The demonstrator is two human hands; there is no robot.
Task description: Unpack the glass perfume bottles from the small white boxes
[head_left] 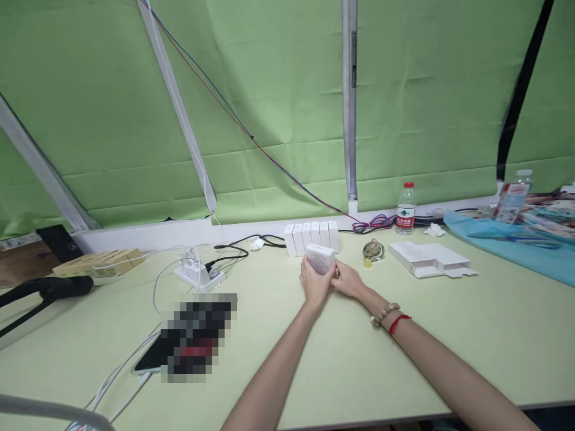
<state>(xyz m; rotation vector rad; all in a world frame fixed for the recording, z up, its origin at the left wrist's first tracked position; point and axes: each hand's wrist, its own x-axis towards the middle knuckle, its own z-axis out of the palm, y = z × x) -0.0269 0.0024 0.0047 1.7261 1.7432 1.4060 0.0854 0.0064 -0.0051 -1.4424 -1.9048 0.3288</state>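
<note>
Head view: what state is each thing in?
White box, held, top shut
Left hand, closed around the box
Right hand, touching the box
Six white boxes, standing in a row
Power strip, plugs in
Red-capped bottle, upright, closed
Clear bottle, closed
White carton, lying, flap out
Dark device, flat, mostly pixelated

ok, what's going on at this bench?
A person is handling a small white box: the left hand grips it from below, and the right hand is at its lower right corner. Just behind, six white boxes stand upright in a row. To the right lies a white carton, with a red-capped bottle behind it. Whether the held box touches the table can't be told from this view.
</note>
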